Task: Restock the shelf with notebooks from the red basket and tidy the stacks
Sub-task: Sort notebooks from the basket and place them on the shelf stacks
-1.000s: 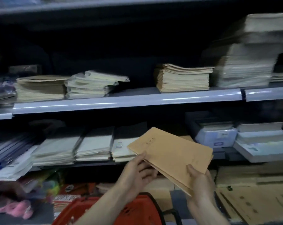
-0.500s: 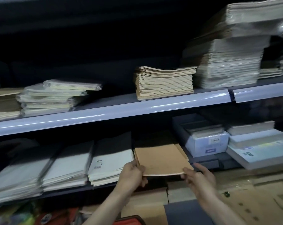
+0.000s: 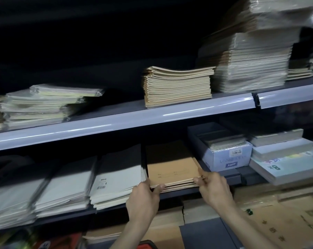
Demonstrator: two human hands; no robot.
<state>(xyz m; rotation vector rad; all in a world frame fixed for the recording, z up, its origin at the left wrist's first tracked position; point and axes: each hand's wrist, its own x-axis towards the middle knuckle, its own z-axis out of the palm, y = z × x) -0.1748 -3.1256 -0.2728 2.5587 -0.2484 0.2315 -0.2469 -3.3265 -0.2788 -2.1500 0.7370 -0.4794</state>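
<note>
Brown notebooks [image 3: 171,169] lie flat in a short stack on lower shelf [image 3: 236,177], front edges fanned. L hand [image 3: 144,196], at stack's 7 o'clock, grips front-left corner, thumb across the edges. R hand [image 3: 215,187], at 4 o'clock, pinches front-right corner. Pale notebooks [image 3: 118,178] just beside at 9 o'clock; white box [image 3: 227,159] near at 2 o'clock. Red basket [image 3: 148,244] at 6 o'clock, mostly cut off.

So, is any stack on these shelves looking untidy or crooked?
Yes. On the upper shelf, the plastic-wrapped packs at the left sit staggered, the top pack shifted right and overhanging. The tall stack at the right also has bundles jutting out unevenly. The held brown notebooks are fanned in front.
</note>
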